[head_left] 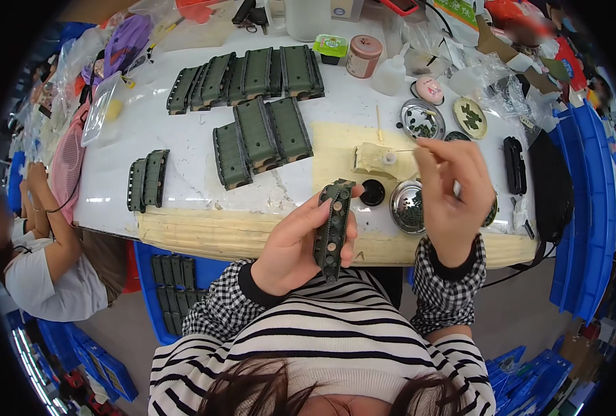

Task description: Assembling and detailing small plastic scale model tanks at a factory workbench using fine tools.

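Observation:
My left hand [287, 249] grips a narrow dark green model tank part [333, 232], held upright over the table's near edge. Round wheel-like discs run along the face turned up, some tan and some dark. To the right, my raised right hand [455, 194] pinches a thin needle-like tool [404, 150]; its tip points left, above a small white nozzle [389, 159] on a tape-wrapped block [370, 158]. Below that hand sits a round metal dish [406, 215] of small dark green pieces. A black round lid or pot [372, 193] lies between my hands.
Several green hull parts [259, 135] stand in groups at left and back. Beyond my right hand are another metal dish [422, 119], a cream dish [469, 116] and a squeeze bottle [390, 73]. A blue bin [157, 305] holds more parts. Another person [58, 270] sits at left.

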Action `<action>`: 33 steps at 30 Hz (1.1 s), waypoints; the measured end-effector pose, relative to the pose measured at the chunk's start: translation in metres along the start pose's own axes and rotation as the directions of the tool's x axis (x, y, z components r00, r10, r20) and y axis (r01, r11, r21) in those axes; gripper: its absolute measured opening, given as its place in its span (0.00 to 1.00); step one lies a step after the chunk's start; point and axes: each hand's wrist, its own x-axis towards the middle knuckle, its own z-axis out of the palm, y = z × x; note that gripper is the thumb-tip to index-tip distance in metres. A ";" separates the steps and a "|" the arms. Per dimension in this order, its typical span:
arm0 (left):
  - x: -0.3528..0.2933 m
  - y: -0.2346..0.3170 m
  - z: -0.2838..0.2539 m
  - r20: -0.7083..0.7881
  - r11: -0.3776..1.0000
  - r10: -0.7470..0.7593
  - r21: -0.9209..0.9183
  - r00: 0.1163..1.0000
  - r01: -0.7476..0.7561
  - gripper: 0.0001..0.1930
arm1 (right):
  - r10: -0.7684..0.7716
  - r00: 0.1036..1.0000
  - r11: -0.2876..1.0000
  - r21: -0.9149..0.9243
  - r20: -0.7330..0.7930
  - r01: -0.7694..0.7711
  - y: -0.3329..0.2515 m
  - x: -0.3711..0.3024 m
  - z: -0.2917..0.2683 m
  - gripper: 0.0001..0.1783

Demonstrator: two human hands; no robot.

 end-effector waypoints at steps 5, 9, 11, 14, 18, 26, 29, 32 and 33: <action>0.003 -0.004 0.001 0.042 0.997 -0.032 -0.065 0.999 0.034 0.25 | 0.190 0.979 0.842 0.499 0.079 -0.203 -0.025 -0.018 -0.003 0.06; 0.003 -0.006 -0.001 0.106 0.991 -0.061 -0.110 0.993 0.073 0.25 | 0.295 0.912 0.558 0.724 0.284 -0.405 -0.021 -0.026 0.007 0.09; 0.002 -0.006 -0.004 0.126 0.989 -0.062 -0.124 0.990 0.078 0.24 | 0.320 0.888 0.525 0.718 0.331 -0.457 -0.018 -0.028 0.010 0.11; 0.002 -0.006 -0.002 0.090 0.991 -0.068 -0.105 0.994 0.078 0.25 | 0.315 0.889 0.523 0.721 0.332 -0.455 -0.017 -0.030 0.013 0.10; 0.003 -0.005 0.002 0.040 0.996 -0.077 -0.049 0.996 0.079 0.27 | 0.314 0.890 0.514 0.729 0.330 -0.452 -0.017 -0.030 0.013 0.10; 0.003 -0.005 0.001 0.013 0.996 -0.084 -0.039 0.996 0.084 0.27 | 0.320 0.888 0.532 0.713 0.329 -0.456 -0.017 -0.029 0.015 0.11; 0.000 -0.003 -0.002 0.011 0.998 -0.064 -0.004 0.998 0.064 0.26 | 0.357 0.911 0.570 0.724 0.206 -0.387 -0.010 -0.025 0.015 0.09; -0.004 0.005 0.001 0.015 0.999 -0.033 0.037 0.999 0.032 0.24 | 0.220 0.975 0.927 0.307 0.018 -0.215 0.012 -0.017 0.013 0.06; -0.005 0.009 0.009 -0.004 0.999 -0.026 0.022 1.000 0.026 0.25 | 0.153 0.987 0.966 0.217 -0.042 -0.141 0.017 -0.015 0.017 0.04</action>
